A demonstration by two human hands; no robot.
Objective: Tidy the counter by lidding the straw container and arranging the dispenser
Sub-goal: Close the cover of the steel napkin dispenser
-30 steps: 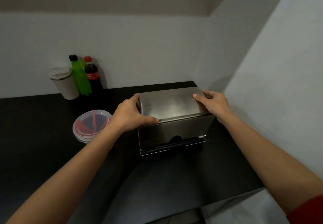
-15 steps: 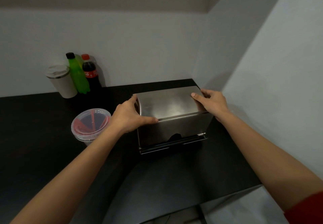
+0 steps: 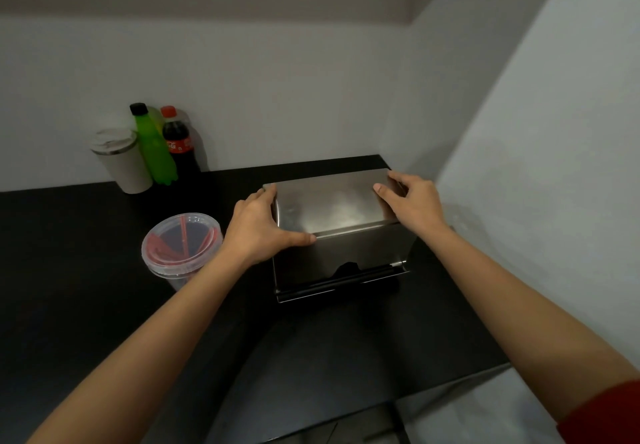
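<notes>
The steel dispenser (image 3: 341, 236) stands on the black table (image 3: 86, 288) in the corner where the two pale walls meet, and everything else is placed from it. Farthest to its left, against the back wall, a cream tumbler (image 3: 123, 161) with a metal rim stands upright. Just beside the tumbler, nearer the dispenser, are a green bottle (image 3: 154, 146) with a black cap and a dark cola bottle (image 3: 178, 142) with a red cap, the two touching or nearly so. Closer to the dispenser, off its left side and toward the front, sits the clear straw container (image 3: 181, 248), upright, with its clear lid on and red straws showing through it. The left forearm crosses in front of the container's lower right part.

The left hand (image 3: 258, 232) grips the dispenser's left end, thumb laid along the front top edge and fingers curled over the side. The dispenser's flat top reflects the light; its front face is darker, with a slot and bar along the bottom. The right hand (image 3: 414, 203) clasps the dispenser's right end, thumb on the top and fingers wrapped behind. Farther right, a red sleeve (image 3: 602, 412) covers the upper part of that arm at the frame's corner.
</notes>
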